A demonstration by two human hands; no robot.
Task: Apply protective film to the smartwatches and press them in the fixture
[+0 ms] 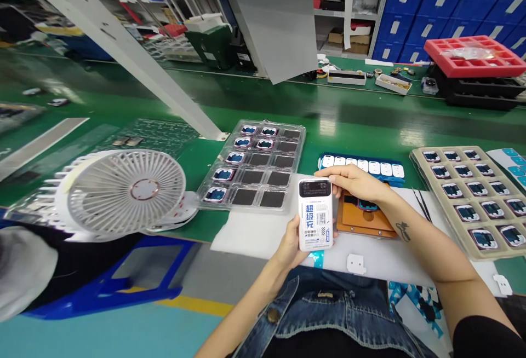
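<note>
- Your left hand [290, 243] is gripping the white gadget [315, 224], near centre; your right hand [353, 180] is touching its upper right corner.
- A fan [139, 191] and clear tray [272, 199] are crowding the left; a beige tray [436, 187], the right.
- Green bench [357, 122] is lying open beyond.

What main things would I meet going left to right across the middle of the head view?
White fan, clear tray, white handheld device, orange fixture, beige tray.
</note>
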